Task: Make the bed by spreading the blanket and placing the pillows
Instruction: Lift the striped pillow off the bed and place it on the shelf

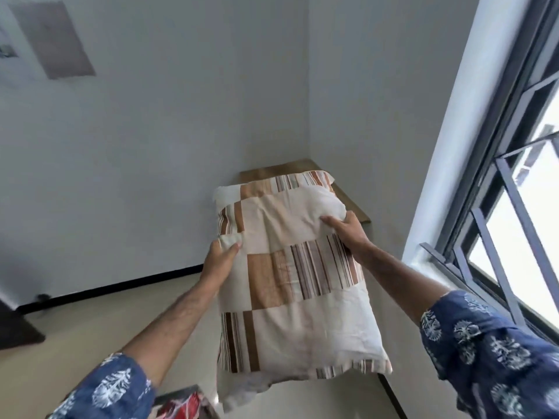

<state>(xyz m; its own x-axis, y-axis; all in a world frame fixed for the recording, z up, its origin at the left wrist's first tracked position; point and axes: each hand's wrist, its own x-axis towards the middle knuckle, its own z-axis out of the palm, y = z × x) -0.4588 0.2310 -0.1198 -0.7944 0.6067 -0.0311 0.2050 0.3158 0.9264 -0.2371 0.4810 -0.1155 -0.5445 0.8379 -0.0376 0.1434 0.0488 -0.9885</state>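
The pillow (296, 279) hangs in the air in front of the person, held up lengthwise between both hands, its far end pointing toward the corner of the room and its near end drooping toward the camera. Its cover is a patchwork of cream panels, tan blocks and brown-and-white stripes, creased where the fingers press in. The left hand (219, 258) is clamped on the pillow's left edge, with a fold of cream fabric pinched under the thumb. The right hand (348, 229) grips the upper right part, fingers dug into the soft filling so the cloth bunches around them. Both forearms reach forward, bare to the elbow, with blue sleeves (496, 355) printed in white leaf shapes pushed back.

Beyond the pillow's far end, a wooden counter (354, 201) sits in the corner where two pale walls (151, 146) meet; the pillow hides most of it. To the right, a window (514, 207) with a dark metal frame and grille lets in bright light. Below, the floor (75, 328) is light, edged by a dark skirting line along the left wall. At the bottom edge, just left of the pillow's near end, a red-and-white patterned cloth (184, 408) peeks in; what it is cannot be told.
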